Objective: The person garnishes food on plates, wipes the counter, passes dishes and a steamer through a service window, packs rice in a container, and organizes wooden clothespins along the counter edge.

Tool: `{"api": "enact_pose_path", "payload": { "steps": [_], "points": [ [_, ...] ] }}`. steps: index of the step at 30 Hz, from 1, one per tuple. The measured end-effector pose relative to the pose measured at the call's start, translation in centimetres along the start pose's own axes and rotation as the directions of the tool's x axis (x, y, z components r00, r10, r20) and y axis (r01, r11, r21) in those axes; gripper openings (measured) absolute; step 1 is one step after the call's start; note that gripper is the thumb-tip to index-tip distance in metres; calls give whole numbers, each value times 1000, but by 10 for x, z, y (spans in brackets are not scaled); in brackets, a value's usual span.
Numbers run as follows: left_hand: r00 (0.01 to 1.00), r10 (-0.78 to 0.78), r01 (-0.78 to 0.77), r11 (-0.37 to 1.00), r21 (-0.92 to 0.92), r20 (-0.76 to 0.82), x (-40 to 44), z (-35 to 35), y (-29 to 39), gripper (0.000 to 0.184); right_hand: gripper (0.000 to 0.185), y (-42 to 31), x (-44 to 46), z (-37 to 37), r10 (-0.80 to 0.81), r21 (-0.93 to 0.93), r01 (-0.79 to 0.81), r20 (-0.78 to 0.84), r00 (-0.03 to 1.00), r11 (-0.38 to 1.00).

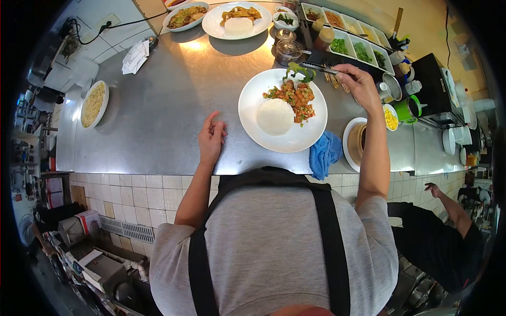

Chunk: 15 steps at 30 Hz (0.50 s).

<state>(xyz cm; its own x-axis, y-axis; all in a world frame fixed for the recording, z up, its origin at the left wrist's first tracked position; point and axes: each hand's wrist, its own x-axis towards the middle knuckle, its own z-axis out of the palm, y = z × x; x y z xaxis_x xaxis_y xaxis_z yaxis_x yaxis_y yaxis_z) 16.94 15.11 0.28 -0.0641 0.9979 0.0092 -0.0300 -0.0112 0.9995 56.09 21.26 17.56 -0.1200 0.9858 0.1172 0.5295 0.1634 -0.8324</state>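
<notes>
My right hand is closed on metal tongs, whose tips reach the far edge of a white plate. Green leaves are at the tips, over the plate's rim. On this plate lie a round mound of white rice and browned pieces with chopped red and green topping. My left hand hovers or rests by the counter's near side, left of the plate, with its fingers partly apart and nothing in them. A blue cloth lies at the plate's lower right.
Two filled dishes stand at the back. A bowl and paper slips are left. Garnish trays, a bamboo steamer and a green container are right. Another person stands lower right.
</notes>
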Motion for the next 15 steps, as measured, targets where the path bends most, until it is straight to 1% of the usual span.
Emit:
{"api": "enact_pose_path", "payload": {
  "steps": [2, 4, 11, 14, 15],
  "points": [
    [1000, 1, -1, 1000, 2, -12, 0, 1, 1, 36, 18, 8, 15, -4, 19, 24, -21, 86, 996, 999],
    [1000, 7, -7, 1000, -1, -24, -1, 2, 2, 36, 18, 13, 27, -1, -4, 12, 3, 140, 990, 1000],
    [994, 23, -23, 1000, -1, -103, -3, 7, 2, 36, 16, 67, 56, 12, -84, -12, 92, 318, 944, 996],
    [992, 27, -25, 1000, 12, -123, -4, 9, 1, 37, 16, 57, 53, -2, 91, -61, -73, 406, 909, 995],
    [991, 28, -27, 1000, 15, -130, -4, 9, 0, 37, 15, 64, 55, -7, 59, -63, -35, 426, 903, 997]
  ]
}}
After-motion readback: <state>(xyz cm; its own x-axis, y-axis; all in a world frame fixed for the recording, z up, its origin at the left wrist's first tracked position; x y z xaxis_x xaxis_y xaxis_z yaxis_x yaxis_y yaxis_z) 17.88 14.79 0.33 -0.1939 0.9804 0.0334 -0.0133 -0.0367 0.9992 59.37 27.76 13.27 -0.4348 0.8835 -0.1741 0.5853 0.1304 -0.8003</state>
